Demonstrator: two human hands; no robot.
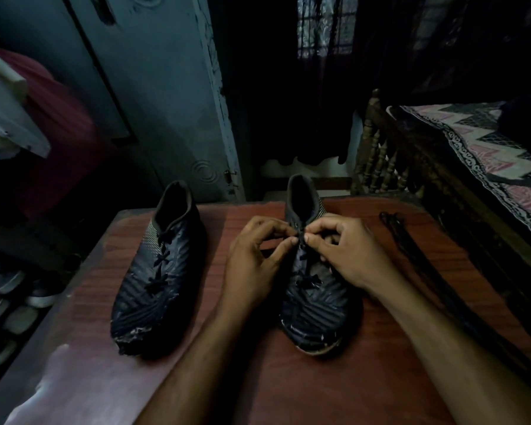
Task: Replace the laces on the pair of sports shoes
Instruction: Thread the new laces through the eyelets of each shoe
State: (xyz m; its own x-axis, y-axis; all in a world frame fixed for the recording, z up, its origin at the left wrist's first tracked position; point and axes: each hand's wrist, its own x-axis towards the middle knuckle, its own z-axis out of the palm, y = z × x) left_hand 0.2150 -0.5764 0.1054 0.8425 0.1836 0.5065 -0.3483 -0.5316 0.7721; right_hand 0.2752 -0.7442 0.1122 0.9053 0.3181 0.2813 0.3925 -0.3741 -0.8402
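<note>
Two worn black sports shoes stand on a reddish wooden table, toes toward me. The left shoe is laced with a dark lace and nobody touches it. Over the right shoe, my left hand and my right hand meet at the top eyelets. Both hands pinch the dark lace there with thumb and fingertips. The lace's upper part is hidden under the fingers. A loose bundle of dark laces lies on the table to the right of the right shoe.
A wooden bed frame with a patterned cover stands at the right, close to the table's edge. A grey-blue door is behind the table. Several other shoes sit low at the left, beside hanging clothes.
</note>
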